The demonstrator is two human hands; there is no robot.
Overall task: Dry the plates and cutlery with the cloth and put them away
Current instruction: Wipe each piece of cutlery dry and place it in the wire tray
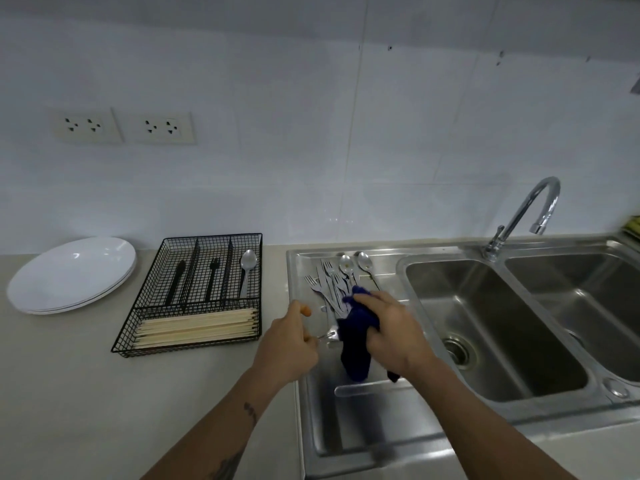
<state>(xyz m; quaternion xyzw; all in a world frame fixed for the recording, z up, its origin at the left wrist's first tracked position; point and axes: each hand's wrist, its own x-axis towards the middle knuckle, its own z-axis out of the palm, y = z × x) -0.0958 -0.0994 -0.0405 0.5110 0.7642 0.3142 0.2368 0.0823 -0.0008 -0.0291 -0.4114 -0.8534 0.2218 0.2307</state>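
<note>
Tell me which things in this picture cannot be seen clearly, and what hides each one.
All in the head view:
- The piece of cutlery between the hands: the blue cloth wraps most of it, so its type is unclear.
- The right hand covers the handles of the wet cutlery pile.
- The yellow-green thing is cut off by the right edge and blurred.
- The lower plates in the stack show only their rims.
</note>
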